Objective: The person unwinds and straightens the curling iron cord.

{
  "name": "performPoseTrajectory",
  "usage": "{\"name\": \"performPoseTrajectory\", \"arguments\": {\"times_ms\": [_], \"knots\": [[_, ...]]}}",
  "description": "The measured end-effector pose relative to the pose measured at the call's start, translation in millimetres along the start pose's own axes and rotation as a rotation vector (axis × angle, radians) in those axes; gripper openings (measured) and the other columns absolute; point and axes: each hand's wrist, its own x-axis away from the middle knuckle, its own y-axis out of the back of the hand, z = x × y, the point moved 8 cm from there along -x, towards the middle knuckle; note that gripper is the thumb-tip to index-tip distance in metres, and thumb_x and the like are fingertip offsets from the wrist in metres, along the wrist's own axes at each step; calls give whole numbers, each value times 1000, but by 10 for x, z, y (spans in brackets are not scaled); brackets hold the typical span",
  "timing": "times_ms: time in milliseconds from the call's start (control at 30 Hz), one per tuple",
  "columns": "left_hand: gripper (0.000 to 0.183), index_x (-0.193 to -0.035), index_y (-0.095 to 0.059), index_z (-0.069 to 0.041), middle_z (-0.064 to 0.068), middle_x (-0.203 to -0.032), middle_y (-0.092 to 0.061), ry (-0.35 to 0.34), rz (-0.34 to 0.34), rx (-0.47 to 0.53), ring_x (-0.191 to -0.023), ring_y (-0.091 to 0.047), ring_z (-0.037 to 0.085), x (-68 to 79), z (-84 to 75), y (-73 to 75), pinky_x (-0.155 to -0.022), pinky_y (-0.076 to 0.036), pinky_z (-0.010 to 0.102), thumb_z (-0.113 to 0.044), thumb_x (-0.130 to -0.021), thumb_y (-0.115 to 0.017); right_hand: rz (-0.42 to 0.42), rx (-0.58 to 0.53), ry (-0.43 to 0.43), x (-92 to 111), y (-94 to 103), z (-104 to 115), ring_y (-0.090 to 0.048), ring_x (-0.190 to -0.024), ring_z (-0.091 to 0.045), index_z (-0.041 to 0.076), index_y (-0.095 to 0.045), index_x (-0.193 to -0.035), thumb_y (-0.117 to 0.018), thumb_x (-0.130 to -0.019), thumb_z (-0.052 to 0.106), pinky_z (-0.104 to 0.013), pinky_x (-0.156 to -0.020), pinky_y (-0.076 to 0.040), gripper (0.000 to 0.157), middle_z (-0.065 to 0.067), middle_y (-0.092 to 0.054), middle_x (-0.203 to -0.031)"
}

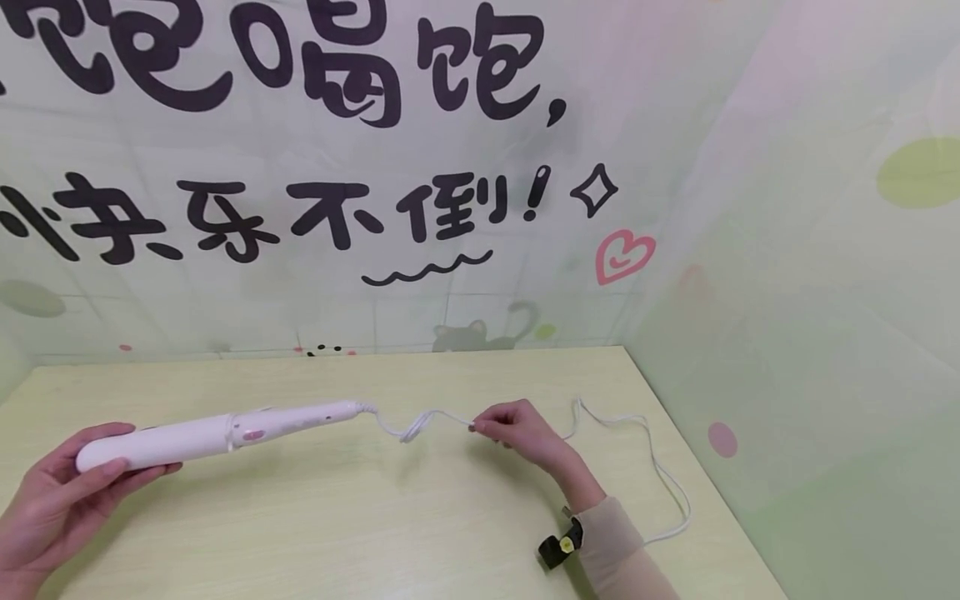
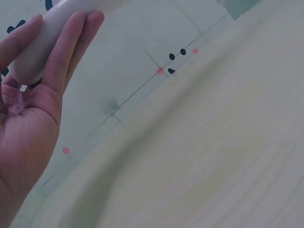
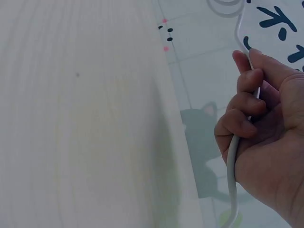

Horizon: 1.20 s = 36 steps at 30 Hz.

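A white hair iron point(image 1: 172, 443) with a pink button is held up over the table's left side. My left hand point(image 1: 63, 500) grips its thick rounded end, thumb in front and fingers behind and below. In the left wrist view the fingers point(image 2: 64, 52) lie along the white body. From the narrow end runs a white cord point(image 1: 452, 415), with a small bunched loop point(image 1: 411, 431) hanging midway. My right hand point(image 1: 525, 433) pinches this cord between thumb and forefinger. In the right wrist view the other fingers curl over the cord point(image 3: 231, 166) across the palm.
Beyond the right hand, the cord's remaining length point(image 1: 660, 467) trails across the pale wooden table point(image 1: 337, 525) near its right edge. A printed wall covering point(image 1: 315, 308) stands along the back, another on the right. A black strap device point(image 1: 561, 546) sits at the right wrist.
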Motion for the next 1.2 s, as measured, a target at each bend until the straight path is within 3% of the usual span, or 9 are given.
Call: {"name": "performPoseTrajectory", "arguments": {"times_ms": [200,333,433,567,667,833,900,1033,1200], "knots": [[58,-145,-42,17,29,-142,-47,-27,-20,-2,-116,-52,66,101,-114,70,-110,-40,59,24,-100,-7,-210,-203,62,75,371,10,-36,-58,-12,-15,-68,-107,-61,-104,11,-21,-52,-31,27,2,-44,-66],[57,-145,-40,19,33,-140,-46,-73,13,-5,-116,-50,68,133,-207,77,-109,-38,59,23,-100,-6,-307,-332,88,125,541,-28,-35,-57,-12,-21,-62,-106,-59,-105,7,-21,-50,-27,28,2,-43,-66],[56,-146,-38,20,34,-140,-43,-74,45,1,-116,-49,69,156,-248,94,-110,-37,60,22,-100,-5,-346,-372,83,144,595,-58,-35,-57,-11,-19,-62,-103,-58,-105,7,-20,-49,-26,26,1,-42,-65],[58,-146,-37,20,33,-142,-41,-52,60,36,-118,-47,70,204,-273,138,-112,-36,59,21,-99,-2,-400,-435,77,140,629,-80,-33,-58,-10,-6,-67,-95,-58,-105,7,-19,-50,-26,19,2,-38,-63],[59,-146,-38,19,32,-142,-41,-51,38,30,-118,-48,69,236,-289,177,-112,-39,58,21,-99,-2,-436,-484,70,133,644,-95,-32,-59,-10,1,-68,-92,-57,-105,6,-19,-50,-27,17,2,-36,-63],[60,-145,-42,17,33,-140,-45,-76,-31,49,-114,-49,70,267,-358,262,-109,-43,57,21,-99,-3,-462,-534,53,128,677,-152,-34,-60,-11,1,-67,-91,-55,-106,7,-19,-51,-30,20,1,-40,-66],[61,-144,-43,17,35,-139,-47,-71,-50,96,-114,-47,71,276,-379,293,-109,-42,57,20,-100,-2,-421,-533,65,132,665,-145,-36,-60,-10,6,-68,-90,-54,-106,7,-18,-51,-32,22,2,-43,-66],[61,-143,-45,16,37,-138,-48,-50,-82,157,-116,-44,72,295,-398,343,-110,-42,55,17,-101,-1,-206,-472,115,144,530,-63,-42,-60,-9,10,-68,-88,-51,-106,7,-18,-53,-37,25,2,-51,-67],[60,-143,-46,16,37,-139,-47,-43,-77,158,-116,-44,72,292,-390,351,-110,-44,54,18,-101,-2,71,-310,88,143,266,-26,-56,-65,-11,-15,-62,-105,-47,-110,17,-18,-57,-50,36,-2,-63,-74]]}}
